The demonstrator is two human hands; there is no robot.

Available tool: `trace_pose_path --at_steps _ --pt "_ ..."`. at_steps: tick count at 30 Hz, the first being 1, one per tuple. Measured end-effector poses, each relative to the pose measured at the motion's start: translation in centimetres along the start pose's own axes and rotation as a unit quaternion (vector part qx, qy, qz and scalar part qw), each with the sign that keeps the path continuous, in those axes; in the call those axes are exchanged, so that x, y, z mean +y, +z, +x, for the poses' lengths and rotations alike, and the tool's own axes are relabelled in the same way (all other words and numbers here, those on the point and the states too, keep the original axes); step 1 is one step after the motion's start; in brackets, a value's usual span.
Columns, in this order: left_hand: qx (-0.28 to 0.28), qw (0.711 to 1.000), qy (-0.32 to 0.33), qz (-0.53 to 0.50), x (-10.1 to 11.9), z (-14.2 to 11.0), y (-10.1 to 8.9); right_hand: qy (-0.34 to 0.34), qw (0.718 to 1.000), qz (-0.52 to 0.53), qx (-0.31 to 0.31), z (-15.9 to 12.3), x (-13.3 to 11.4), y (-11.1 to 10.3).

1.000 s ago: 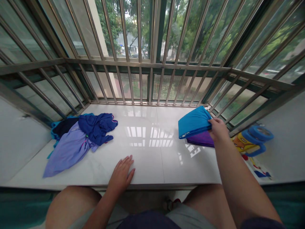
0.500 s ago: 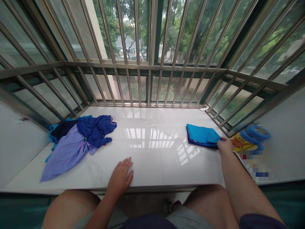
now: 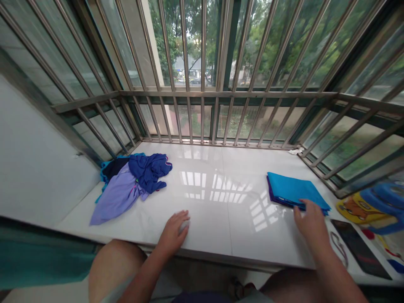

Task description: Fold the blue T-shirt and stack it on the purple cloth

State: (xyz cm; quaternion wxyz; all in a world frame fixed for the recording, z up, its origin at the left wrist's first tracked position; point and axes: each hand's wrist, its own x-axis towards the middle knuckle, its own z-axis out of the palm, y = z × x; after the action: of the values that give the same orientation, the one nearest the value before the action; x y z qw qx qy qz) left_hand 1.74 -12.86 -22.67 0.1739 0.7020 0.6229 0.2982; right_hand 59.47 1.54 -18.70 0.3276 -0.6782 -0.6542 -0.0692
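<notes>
A folded stack of cloth [image 3: 293, 187], bright blue on top with purple below, lies flat at the right of the white sill. My right hand [image 3: 311, 219] is at its near edge, fingers apart and fingertips at the blue fabric. Nearer the front edge, my left hand [image 3: 175, 231] hovers over or rests on the sill, fingers loosely extended and holding nothing. On the left, crumpled clothes lie in a heap: a dark blue garment [image 3: 150, 170], a lavender garment [image 3: 118, 198] and a black piece with turquoise edges [image 3: 115, 168].
At the right stand a yellow and blue jug [image 3: 360, 206], a dark phone [image 3: 361, 248] and a thin looped item [image 3: 339, 248]. A crumpled white tissue [image 3: 296, 151] lies in the far right corner. Metal bars [image 3: 214, 94] enclose the sill [image 3: 208, 227] at the back.
My right hand has let go of the stack's right corner and moved left along its near edge. The view has turned, shifting the scene; the left hand stays at the front of the sill.
</notes>
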Motion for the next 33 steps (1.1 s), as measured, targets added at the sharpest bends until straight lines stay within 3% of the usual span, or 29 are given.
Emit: trace_pose_path --at_steps 3,6,9,12,14,17,21,24,26,27,29,31,33 --pt "0.075 0.987 -0.126 -0.061 -2.1 2.3 -3.0 -0.064 0.997 0.041 -0.034 -6.9 -4.0 2.3" --pt "0.161 0.974 -0.150 0.049 -4.3 6.0 -7.6 -0.098 0.989 0.075 -0.080 -12.5 -7.5 3.8" --pt "0.127 0.942 -0.203 0.234 -5.6 9.7 -11.4 -0.098 0.987 0.071 -0.110 -15.2 -9.8 4.3" --pt "0.076 0.930 -0.231 0.276 -5.0 12.1 -12.4 -0.081 0.988 0.050 -0.123 -15.7 -10.8 4.5" --pt "0.053 0.942 -0.204 0.260 -3.3 12.8 -11.2 -0.075 0.988 0.045 -0.126 -15.7 -10.9 4.7" --pt "-0.004 0.968 -0.131 0.213 1.1 12.0 -7.1 -0.062 0.989 0.054 -0.120 -15.6 -10.8 5.1" --pt "-0.128 0.988 0.014 0.085 9.3 6.7 -1.0 -0.032 0.981 0.100 -0.163 -15.5 -11.6 4.7" --pt "-0.243 0.959 0.130 -0.063 14.4 1.5 1.2 -0.009 0.964 0.154 -0.217 -15.4 -13.8 3.7" --pt "-0.281 0.935 0.153 -0.157 16.1 -0.8 1.6 -0.002 0.951 0.180 -0.250 -15.3 -15.7 3.1" --pt "-0.271 0.934 0.147 -0.181 16.3 -1.5 1.7 -0.001 0.947 0.187 -0.263 -15.2 -16.6 2.9" --pt "-0.195 0.961 0.112 -0.160 15.5 -1.9 2.1 -0.004 0.944 0.189 -0.270 -14.9 -18.3 2.5" --pt "-0.085 0.992 0.063 -0.075 13.6 -1.4 2.7 -0.005 0.948 0.182 -0.260 -14.5 -19.6 2.2" --pt "-0.010 1.000 0.014 0.011 11.3 -0.6 3.3 0.010 0.952 0.174 -0.252 -13.9 -20.5 1.7"
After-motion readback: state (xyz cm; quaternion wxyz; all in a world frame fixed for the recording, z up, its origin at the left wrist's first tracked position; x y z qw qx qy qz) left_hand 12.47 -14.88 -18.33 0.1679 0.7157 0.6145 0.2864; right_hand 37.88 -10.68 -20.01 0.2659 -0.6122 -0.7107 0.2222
